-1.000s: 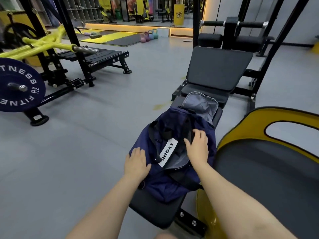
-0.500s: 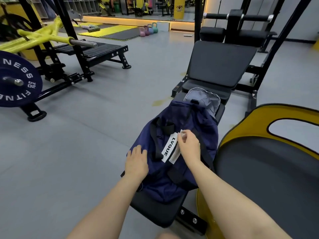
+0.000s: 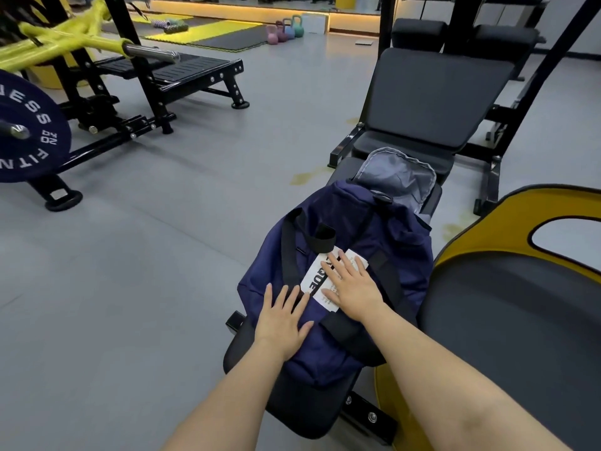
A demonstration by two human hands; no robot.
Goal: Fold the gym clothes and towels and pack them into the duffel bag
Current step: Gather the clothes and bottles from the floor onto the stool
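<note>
A navy duffel bag (image 3: 390, 242) with black straps lies lengthwise on a black padded bench (image 3: 260, 362). Its far end flap (image 3: 398, 175) is open and shows grey lining. A white tag (image 3: 313, 278) with black letters lies on top of the bag. My right hand (image 3: 353, 284) presses flat on that tag with straight fingers. My left hand (image 3: 283, 317) rests flat on the bag's near left side, fingers spread. No clothes or towels are visible; the bag's contents are hidden.
The bench's raised backrest (image 3: 432, 92) stands beyond the bag. A yellow-and-black padded machine seat (image 3: 507, 304) is close on the right. A rack with a yellow bar and a blue weight plate (image 3: 29, 135) stands at left. Small kettlebells (image 3: 286, 29) sit far back on grey floor.
My right hand left the bag's opening, pinched the white tag, and now presses it flat. My left hand slid up onto the bag with fingers spread.
</note>
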